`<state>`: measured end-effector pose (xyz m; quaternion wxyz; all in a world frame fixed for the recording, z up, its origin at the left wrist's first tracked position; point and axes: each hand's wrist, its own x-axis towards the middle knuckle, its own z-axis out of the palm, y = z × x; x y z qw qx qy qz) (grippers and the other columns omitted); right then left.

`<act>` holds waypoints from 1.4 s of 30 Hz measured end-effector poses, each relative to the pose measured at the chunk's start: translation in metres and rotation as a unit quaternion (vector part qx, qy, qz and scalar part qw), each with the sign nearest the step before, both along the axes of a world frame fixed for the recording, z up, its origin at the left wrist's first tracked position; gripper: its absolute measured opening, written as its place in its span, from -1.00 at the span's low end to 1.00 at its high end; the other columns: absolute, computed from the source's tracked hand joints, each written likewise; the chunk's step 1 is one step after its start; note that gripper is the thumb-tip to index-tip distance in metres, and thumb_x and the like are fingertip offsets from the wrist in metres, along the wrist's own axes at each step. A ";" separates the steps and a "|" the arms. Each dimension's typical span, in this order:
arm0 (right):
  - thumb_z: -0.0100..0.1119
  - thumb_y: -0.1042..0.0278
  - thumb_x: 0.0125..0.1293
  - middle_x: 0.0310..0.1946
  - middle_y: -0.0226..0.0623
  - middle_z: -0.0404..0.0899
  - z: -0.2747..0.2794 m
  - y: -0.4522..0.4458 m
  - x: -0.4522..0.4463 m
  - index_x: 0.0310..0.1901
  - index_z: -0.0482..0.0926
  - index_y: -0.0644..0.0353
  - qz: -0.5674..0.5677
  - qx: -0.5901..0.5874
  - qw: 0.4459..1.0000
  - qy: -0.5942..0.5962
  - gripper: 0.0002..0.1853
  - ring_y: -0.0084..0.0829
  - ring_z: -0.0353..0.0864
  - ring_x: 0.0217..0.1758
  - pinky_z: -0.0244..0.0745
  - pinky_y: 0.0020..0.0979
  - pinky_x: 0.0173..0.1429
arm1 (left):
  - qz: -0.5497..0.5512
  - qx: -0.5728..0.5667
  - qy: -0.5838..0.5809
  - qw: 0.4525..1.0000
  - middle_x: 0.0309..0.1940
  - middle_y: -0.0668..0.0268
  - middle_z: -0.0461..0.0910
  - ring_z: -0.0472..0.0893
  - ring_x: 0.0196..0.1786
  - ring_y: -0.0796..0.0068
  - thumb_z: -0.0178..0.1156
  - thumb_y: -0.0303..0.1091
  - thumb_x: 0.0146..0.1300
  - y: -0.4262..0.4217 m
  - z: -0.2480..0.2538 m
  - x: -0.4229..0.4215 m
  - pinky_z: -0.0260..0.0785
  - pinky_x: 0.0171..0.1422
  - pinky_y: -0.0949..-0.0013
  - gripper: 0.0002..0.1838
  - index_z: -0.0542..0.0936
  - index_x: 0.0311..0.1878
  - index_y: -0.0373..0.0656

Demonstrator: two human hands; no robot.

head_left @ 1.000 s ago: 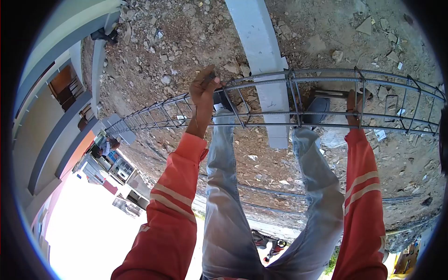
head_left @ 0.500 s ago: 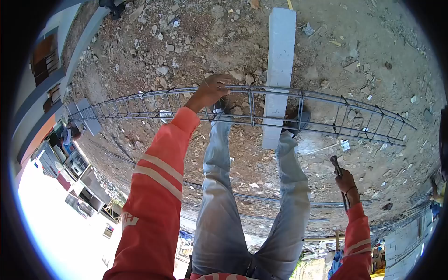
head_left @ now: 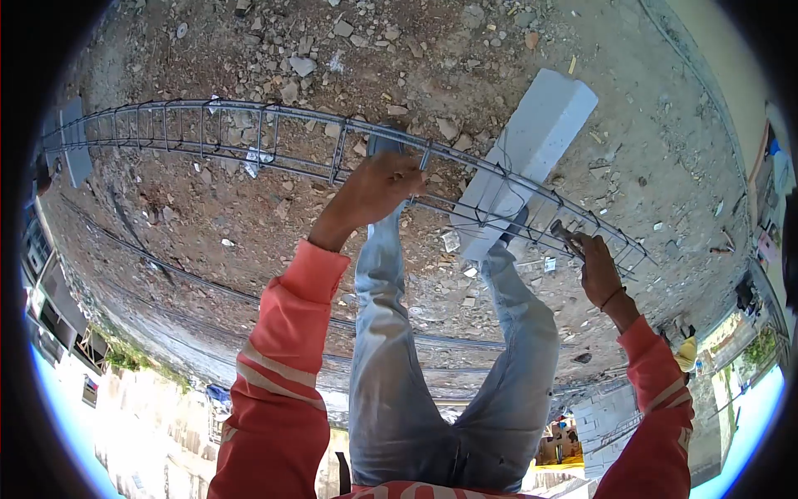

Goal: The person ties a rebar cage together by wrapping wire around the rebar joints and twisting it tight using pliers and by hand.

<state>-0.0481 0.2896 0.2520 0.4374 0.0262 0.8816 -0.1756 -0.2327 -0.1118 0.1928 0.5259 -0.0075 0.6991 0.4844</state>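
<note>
A long steel rebar cage (head_left: 220,129) with tied stirrups runs across the view, sloping down to the right. My left hand (head_left: 378,190) is at the middle of the cage, its fingers curled together in a pinch. Whatever those fingers hold is too small to make out. My right hand (head_left: 600,273) grips metal pincers (head_left: 560,230), their head at the lower bar near the cage's right end. Beneath the cage lies a pale concrete block (head_left: 540,125), with a thin loop of wire (head_left: 504,150) showing in front of it.
Another grey block (head_left: 77,150) lies under the cage's far left end. Stones and rubble (head_left: 303,66) cover the dirt ground. My legs (head_left: 382,333) stand apart on the near side of the cage. Long bars (head_left: 224,291) lie on the ground behind me.
My right hand has brought the pincers up to the cage from below it. The view has turned, so the cage and block now slant. My left hand remains by the cage.
</note>
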 end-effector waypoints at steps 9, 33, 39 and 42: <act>0.09 0.56 0.16 0.02 -0.11 0.38 -0.102 0.004 -0.099 0.24 0.38 0.16 0.332 0.103 0.938 -0.002 -0.46 -0.07 0.46 0.13 0.41 0.03 0.13 | 0.208 -0.104 0.181 0.956 -0.22 0.06 0.64 0.65 -0.15 0.01 0.23 -0.34 0.21 0.094 -0.095 0.155 0.50 -0.05 0.09 -0.71 0.54 -0.04 -0.26; 0.13 0.52 0.16 -0.06 -0.23 0.47 -0.144 -0.032 -0.166 0.04 0.49 0.22 0.550 0.008 0.832 0.074 -0.64 -0.23 0.50 -0.03 0.41 -0.17 0.00 | 0.384 -0.165 0.200 0.886 -0.44 0.19 0.48 0.57 -0.40 0.12 0.23 -0.42 0.30 0.224 -0.146 0.190 0.42 -0.41 0.12 -0.86 0.51 -0.19 -0.27; 0.12 0.51 0.17 -0.02 -0.21 0.49 -0.148 -0.037 -0.189 0.05 0.50 0.24 0.588 0.022 0.808 -0.008 -0.64 -0.24 0.50 -0.02 0.41 -0.18 0.01 | 0.376 -0.175 0.219 0.883 -0.44 0.25 0.50 0.60 -0.40 0.23 0.24 -0.38 0.30 0.225 -0.150 0.192 0.45 -0.43 0.19 -0.84 0.55 -0.16 -0.25; 0.11 0.52 0.17 -0.02 -0.19 0.50 -0.147 -0.042 -0.191 0.06 0.50 0.26 0.593 0.037 0.803 -0.046 -0.63 -0.24 0.49 -0.02 0.41 -0.19 0.02 | 0.379 -0.179 0.217 0.882 -0.44 0.27 0.50 0.60 -0.40 0.25 0.24 -0.36 0.30 0.225 -0.150 0.193 0.46 -0.43 0.20 -0.83 0.55 -0.15 -0.24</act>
